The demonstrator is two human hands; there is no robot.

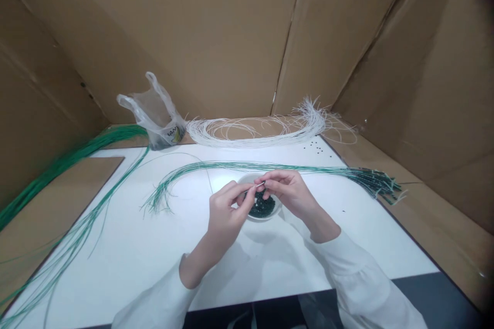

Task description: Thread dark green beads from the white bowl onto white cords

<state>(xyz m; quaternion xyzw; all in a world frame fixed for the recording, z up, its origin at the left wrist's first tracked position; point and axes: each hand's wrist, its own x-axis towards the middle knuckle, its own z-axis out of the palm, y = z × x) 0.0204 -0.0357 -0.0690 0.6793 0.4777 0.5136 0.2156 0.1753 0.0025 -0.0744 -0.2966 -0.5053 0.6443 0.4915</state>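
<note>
My left hand [230, 208] and my right hand [291, 193] meet over a white bowl [265, 218] of small dark beads [263, 206]. Between the fingertips runs a thin pale strand [259, 185]; the left thumb and forefinger pinch it. My right fingers are closed at the strand's end, where a tiny dark bit shows, too small to make out for sure. Just behind the hands lies a bundle of green strands [239, 165], its right end [380, 182] covered with dark pieces.
A coil of white strands [254, 140] lies at the back. Left of it stands a plastic bag [164, 126]. More green strands [104, 187] spread along the left side. Several loose dark beads [318, 150] dot the white board [154, 262]. Cardboard walls [231, 46] enclose the table.
</note>
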